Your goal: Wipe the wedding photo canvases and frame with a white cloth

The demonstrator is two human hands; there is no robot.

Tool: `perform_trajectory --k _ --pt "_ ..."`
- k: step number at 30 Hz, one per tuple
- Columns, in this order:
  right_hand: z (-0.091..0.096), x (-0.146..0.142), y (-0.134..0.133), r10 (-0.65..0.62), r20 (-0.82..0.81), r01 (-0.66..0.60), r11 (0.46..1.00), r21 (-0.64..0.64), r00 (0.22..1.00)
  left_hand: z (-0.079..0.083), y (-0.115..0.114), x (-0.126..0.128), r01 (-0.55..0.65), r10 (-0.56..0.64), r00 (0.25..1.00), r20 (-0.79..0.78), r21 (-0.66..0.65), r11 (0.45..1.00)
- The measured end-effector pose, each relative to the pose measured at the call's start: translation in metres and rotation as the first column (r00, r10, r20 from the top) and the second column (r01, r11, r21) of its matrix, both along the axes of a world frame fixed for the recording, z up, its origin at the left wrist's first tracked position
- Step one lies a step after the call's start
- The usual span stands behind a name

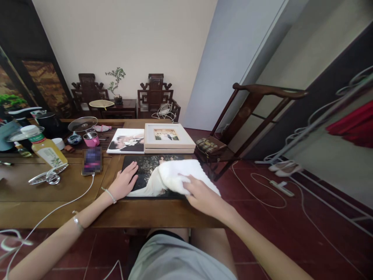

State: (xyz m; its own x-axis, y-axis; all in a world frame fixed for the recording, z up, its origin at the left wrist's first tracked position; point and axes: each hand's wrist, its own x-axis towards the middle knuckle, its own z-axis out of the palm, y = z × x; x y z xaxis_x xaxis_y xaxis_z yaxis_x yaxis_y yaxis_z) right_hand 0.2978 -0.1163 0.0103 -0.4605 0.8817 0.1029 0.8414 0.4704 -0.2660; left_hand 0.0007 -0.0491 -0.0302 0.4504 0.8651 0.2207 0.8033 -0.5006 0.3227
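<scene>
A dark photo panel (145, 167) with a picture of people in wedding clothes lies flat at the front edge of the wooden table. My left hand (126, 181) rests with its fingers stretched out on the panel's left end. A white towel (186, 173) covers much of the panel's right half. My right hand (199, 192) grips the towel, with its fingers bent into the cloth and partly hidden by it. Just behind the panel are a white-backed photo print (125, 140) and a light wooden picture frame (169, 137).
Left on the table (125, 214) stand a juice-coloured bottle (48, 149), a pink cup (91, 139), a glass lid (82, 124) and a phone (92, 160) with a white cable (62, 205). A wooden chair (244, 116) holding a checked bag (210, 146) stands to the right.
</scene>
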Motion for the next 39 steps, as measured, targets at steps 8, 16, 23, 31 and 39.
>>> perform_trajectory --k 8,16,23,31,39 --pt "0.010 -0.016 -0.070 0.097 -0.035 -0.101 0.987 -0.127 0.995 -0.005 0.002 -0.001 0.008 -0.008 1.000 0.008 0.026 1.000" --pt "-0.003 -0.035 0.004 0.062 -0.034 -0.060 0.996 0.073 0.997 0.002 -0.001 0.000 0.009 -0.009 1.000 -0.015 -0.010 1.000" --pt "-0.009 -0.042 0.067 0.074 0.022 -0.076 0.990 0.121 0.997 0.004 -0.001 0.000 0.002 -0.002 1.000 -0.031 -0.023 1.000" --pt "-0.010 -0.043 0.017 0.136 0.000 -0.136 0.990 0.035 0.991 0.004 -0.001 0.001 0.008 -0.009 0.999 -0.032 -0.022 1.000" --pt "0.010 -0.044 -0.061 0.247 -0.033 -0.250 0.957 -0.151 0.968 0.000 0.000 0.000 0.014 -0.014 1.000 -0.010 -0.004 1.000"
